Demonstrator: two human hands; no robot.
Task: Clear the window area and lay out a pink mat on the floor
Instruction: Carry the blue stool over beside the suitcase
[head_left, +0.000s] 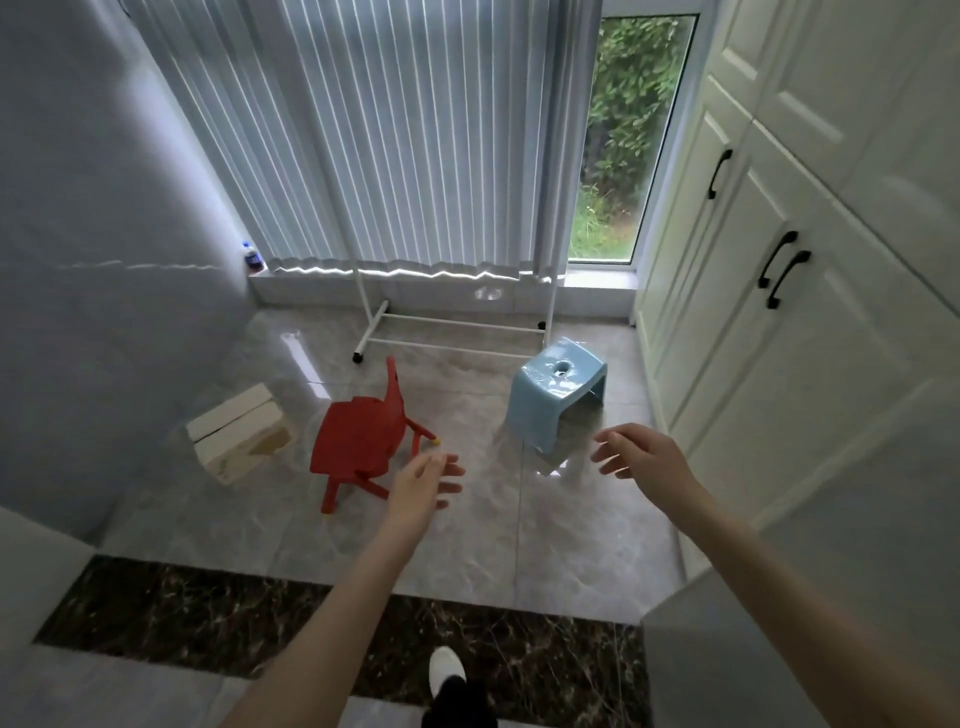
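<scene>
Both arms reach forward over the grey tile floor (571, 545). Left hand (423, 486) empty, fingers spread and relaxed, hanging just in front of the red chair (358, 441). Right hand (639, 457) empty too, fingers loosely extended, near the blue stool (553, 397). Neither hand touches anything. Behind them a white rack (447, 327) stands against the blinds (395, 135) at the window (623, 140). Box (239, 431) by the left wall. Bottle (253, 256) on the sill. No pink mat in view.
</scene>
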